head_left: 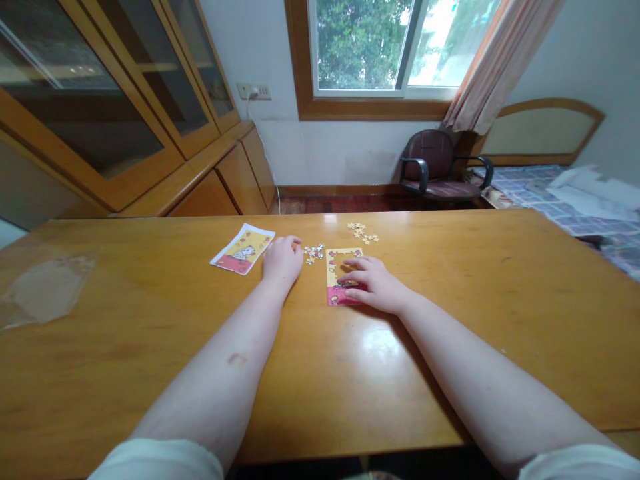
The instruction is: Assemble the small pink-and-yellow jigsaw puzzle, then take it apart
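Over the puzzle board (330, 277), the right hand (369, 283) holds its fingers spread apart; left of the board, the left hand (283, 258) is loosely curled (whether it pinches anything, I cannot tell). A careless sweep of those left fingertips could scatter the white pieces (314, 252) beside the board, while uneven pressure from the right could skew it toward the yellow pieces (359, 232) beyond its far edge.

The yellow-and-pink puzzle (331, 279) lies flat, its border filled in around an unfilled middle; part of it is hidden. Loose whitish pieces (320, 251) cluster just left, yellow pieces (359, 231) beyond its far edge. Farther left, a matching picture sheet (243, 252) lies slanted.
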Demonstrator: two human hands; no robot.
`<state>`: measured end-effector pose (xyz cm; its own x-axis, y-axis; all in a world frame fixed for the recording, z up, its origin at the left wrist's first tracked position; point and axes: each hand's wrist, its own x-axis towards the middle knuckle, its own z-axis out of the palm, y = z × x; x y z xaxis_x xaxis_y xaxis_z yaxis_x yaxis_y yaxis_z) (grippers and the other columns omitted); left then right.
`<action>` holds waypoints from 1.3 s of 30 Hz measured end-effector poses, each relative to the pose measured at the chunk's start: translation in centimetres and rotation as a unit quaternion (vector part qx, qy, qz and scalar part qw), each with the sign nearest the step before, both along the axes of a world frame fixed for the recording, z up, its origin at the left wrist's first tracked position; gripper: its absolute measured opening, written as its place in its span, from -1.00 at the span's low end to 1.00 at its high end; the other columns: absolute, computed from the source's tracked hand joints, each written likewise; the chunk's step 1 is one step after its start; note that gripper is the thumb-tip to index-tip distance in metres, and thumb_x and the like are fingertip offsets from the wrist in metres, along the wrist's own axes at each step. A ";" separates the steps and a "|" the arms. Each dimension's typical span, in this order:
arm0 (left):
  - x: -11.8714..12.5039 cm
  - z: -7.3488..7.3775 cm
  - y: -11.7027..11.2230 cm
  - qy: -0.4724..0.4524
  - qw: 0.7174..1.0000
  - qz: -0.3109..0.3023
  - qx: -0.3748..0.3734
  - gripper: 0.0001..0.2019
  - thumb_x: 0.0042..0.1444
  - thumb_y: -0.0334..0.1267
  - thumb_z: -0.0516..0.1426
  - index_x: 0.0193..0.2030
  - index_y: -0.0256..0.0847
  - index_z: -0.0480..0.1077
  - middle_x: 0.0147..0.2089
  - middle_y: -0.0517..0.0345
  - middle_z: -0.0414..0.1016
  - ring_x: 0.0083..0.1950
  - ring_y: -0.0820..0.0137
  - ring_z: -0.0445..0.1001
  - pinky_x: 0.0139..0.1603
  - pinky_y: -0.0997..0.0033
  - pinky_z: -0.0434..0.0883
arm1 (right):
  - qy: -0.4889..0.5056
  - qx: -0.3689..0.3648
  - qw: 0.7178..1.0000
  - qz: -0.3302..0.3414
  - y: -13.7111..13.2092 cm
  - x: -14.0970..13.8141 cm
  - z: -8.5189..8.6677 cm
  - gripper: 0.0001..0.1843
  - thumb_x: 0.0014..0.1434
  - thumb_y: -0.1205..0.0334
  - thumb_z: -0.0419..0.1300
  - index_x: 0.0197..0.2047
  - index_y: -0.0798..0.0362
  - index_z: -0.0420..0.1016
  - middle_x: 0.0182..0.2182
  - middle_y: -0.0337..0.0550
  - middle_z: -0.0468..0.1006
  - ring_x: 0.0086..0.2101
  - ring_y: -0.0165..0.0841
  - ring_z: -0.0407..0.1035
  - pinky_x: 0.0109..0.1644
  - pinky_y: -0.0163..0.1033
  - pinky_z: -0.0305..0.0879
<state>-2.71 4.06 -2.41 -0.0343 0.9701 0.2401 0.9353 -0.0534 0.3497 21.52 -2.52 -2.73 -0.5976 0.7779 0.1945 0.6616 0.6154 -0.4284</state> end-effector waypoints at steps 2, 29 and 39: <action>0.0 0.0 0.0 0.014 1.000 0.005 -0.008 -0.69 0.15 -0.31 -0.03 -0.06 -0.13 0.47 -0.07 -0.04 0.49 0.01 0.14 0.42 0.05 0.15 0.33 | -0.006 -0.003 1.000 0.000 -0.1 0.0 0.0 -0.56 0.21 -0.15 0.12 0.02 -0.12 0.55 0.19 0.00 0.32 0.17 -0.05 0.14 0.24 0.19 0.00; 0.1 -0.8 0.2 0.047 0.996 -0.035 -0.072 -0.68 0.19 -0.18 0.00 0.01 0.00 0.47 0.04 -0.04 0.43 0.08 0.02 0.32 0.05 -0.01 0.30 | 0.061 0.010 0.998 0.000 0.3 0.1 0.0 -0.69 0.27 0.03 0.10 -0.09 -0.01 0.57 0.06 0.02 0.44 0.10 -0.16 0.27 0.20 0.08 0.15; 0.4 -0.7 0.3 0.054 0.996 0.003 -0.069 -0.76 0.16 -0.20 0.04 -0.12 -0.17 0.45 0.00 -0.10 0.47 0.10 0.03 0.35 0.06 0.05 0.31 | 0.085 0.030 0.996 -0.004 0.5 0.2 -0.3 -0.70 0.27 0.06 0.10 -0.13 0.04 0.57 0.01 0.06 0.47 0.07 -0.15 0.30 0.18 0.07 0.20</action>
<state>-2.31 4.36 -3.11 -0.0221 0.9940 0.1076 0.9679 -0.0057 0.2512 21.73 -2.04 -3.07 -0.5461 0.7665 0.3379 0.5878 0.6380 -0.4974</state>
